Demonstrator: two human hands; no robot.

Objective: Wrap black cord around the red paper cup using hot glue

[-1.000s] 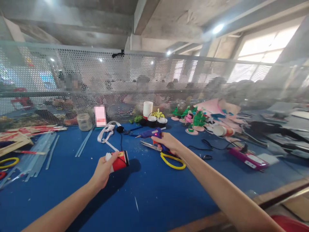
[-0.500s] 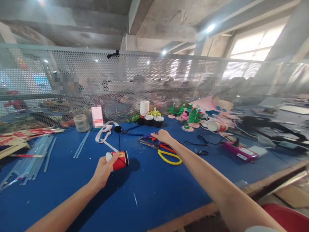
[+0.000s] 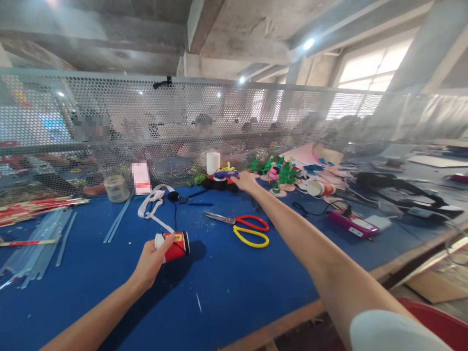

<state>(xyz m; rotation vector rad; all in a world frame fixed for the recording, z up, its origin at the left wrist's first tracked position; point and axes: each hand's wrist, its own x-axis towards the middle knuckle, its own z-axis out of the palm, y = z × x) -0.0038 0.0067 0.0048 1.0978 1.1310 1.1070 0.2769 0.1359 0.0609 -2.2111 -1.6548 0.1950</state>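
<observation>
My left hand [image 3: 149, 263] grips a red and white paper cup [image 3: 180, 245] lying on its side, with black yarn [image 3: 175, 217] running from it to a small black ball. My right hand [image 3: 247, 181] reaches far forward, closed around a blue-purple glue gun [image 3: 226, 174] held above the table. The gun partly hides some small black and white pots behind it. Below that hand, scissors [image 3: 252, 230] with one red and one yellow handle lie partly spread. White ribbon [image 3: 146, 207] curls on the table beyond the cup.
Clear glue sticks [image 3: 44, 241] and red-wrapped sticks [image 3: 40, 208] lie left, near a plastic jar [image 3: 117, 188]. Green plant-like crafts [image 3: 287, 173], pink sheets and a purple power strip [image 3: 353, 224] are right. A perforated metal screen [image 3: 139, 112] stands behind; people sit beyond it.
My right hand has lifted the glue gun off the scissors area and carried it forward toward the pots. The scissors are now uncovered. My left hand still holds the cup.
</observation>
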